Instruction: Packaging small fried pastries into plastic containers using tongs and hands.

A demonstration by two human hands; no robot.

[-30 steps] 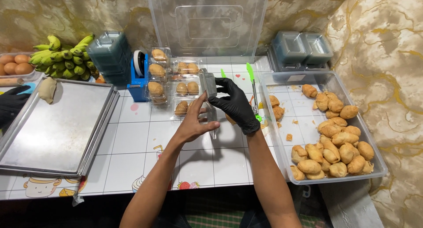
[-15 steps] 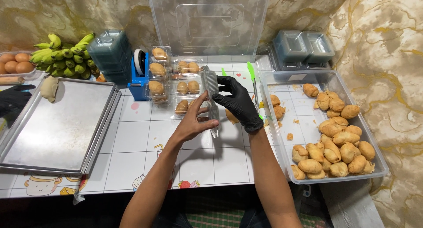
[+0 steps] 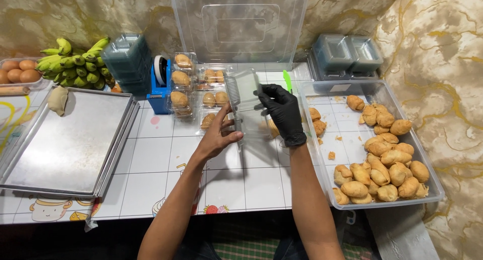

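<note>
My bare left hand [image 3: 217,137] and my black-gloved right hand [image 3: 282,111] hold one clear plastic clamshell box [image 3: 245,105] between them above the table. The box is spread open, its two halves apart, and it is empty. My left fingers grip its lower left edge; my right fingers pinch its right side. Behind it lie several closed clamshell packs of golden pastries [image 3: 211,86].
A big clear bin [image 3: 433,174] at right holds many fried pastries [image 3: 382,169]. Green tongs [image 3: 287,80] lie near it. Stacked metal trays [image 3: 65,139] sit at left with a dough piece [image 3: 57,99]. Bananas [image 3: 75,64], eggs [image 3: 20,71], a blue tape dispenser [image 3: 159,84] and stacked empty boxes [image 3: 344,54] stand at the back.
The clamshell, held shut and edge-on before, has been swung open into two spread halves. A black-gloved hand at the far left edge has left the view.
</note>
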